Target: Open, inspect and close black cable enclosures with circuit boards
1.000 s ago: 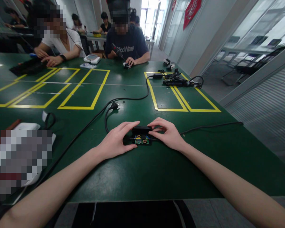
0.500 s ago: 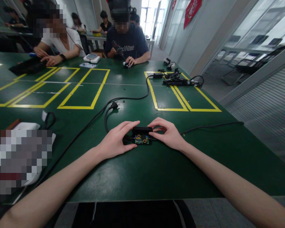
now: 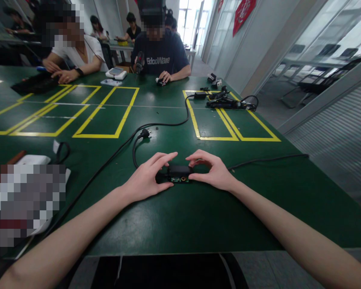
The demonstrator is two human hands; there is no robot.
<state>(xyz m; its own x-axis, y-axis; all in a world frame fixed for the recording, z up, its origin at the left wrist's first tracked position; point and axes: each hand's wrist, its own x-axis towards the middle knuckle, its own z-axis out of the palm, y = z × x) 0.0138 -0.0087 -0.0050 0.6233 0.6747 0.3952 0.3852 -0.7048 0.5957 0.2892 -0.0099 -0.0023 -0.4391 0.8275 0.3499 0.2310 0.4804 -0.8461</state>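
Observation:
A small black power adapter lies opened on the green table in front of me. Its lower part holds a green circuit board (image 3: 176, 180) with a copper-ringed coil. The black cover (image 3: 179, 170) sits tilted over the board, leaving the near strip of it showing. My right hand (image 3: 212, 170) grips the cover's right end between thumb and fingers. Around the adapter's left end curls my left hand (image 3: 146, 176), its thumb against the near side and its index finger stretched above the cover. A black cord (image 3: 267, 159) runs off to the right behind my right hand.
A plug (image 3: 144, 134) on a short cord lies beyond my left hand. One long black cable (image 3: 111, 156) crosses the table on the left. Several bundled adapters (image 3: 228, 102) lie at the back right, near yellow tape. Two people (image 3: 165, 52) work across the table.
The cover has come down and toward me over the circuit board, hiding most of it. My right hand moved with it; my left hand stayed nearly still. The person opposite lowered a power tool.

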